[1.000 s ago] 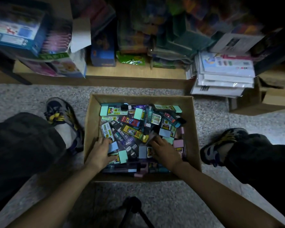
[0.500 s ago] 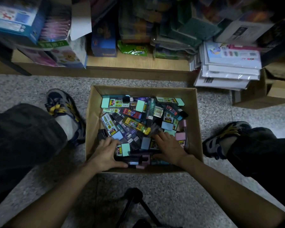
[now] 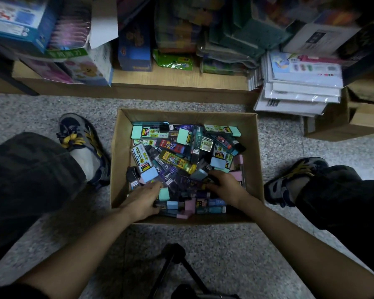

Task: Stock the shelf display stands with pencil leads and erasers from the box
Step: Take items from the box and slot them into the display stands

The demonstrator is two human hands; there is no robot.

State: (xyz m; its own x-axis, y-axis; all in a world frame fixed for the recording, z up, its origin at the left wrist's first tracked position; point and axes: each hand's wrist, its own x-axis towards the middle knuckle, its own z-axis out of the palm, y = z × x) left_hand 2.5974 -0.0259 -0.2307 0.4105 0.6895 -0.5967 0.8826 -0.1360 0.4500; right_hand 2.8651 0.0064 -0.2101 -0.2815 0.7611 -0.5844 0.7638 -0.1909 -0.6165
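An open cardboard box sits on the floor between my feet. It is heaped with pencil lead cases and pastel erasers. Both hands are inside its near half. My left hand lies at the front left, its thumb and fingers curled round dark lead cases beside a mint eraser. My right hand is at the front right with knuckles up and fingers bent down into the pile. Its fingertips are hidden among dark cases. No display stand is in view.
A low wooden shelf crowded with packaged goods runs behind the box. Stacked white packs and another carton stand at the right. My shoes flank the box. A black tripod leg stands on the floor close to me.
My left hand has slid rightward and toward the box's near wall, curling over the cases there. My right hand has drawn back slightly. The box sits higher in view than a second ago.
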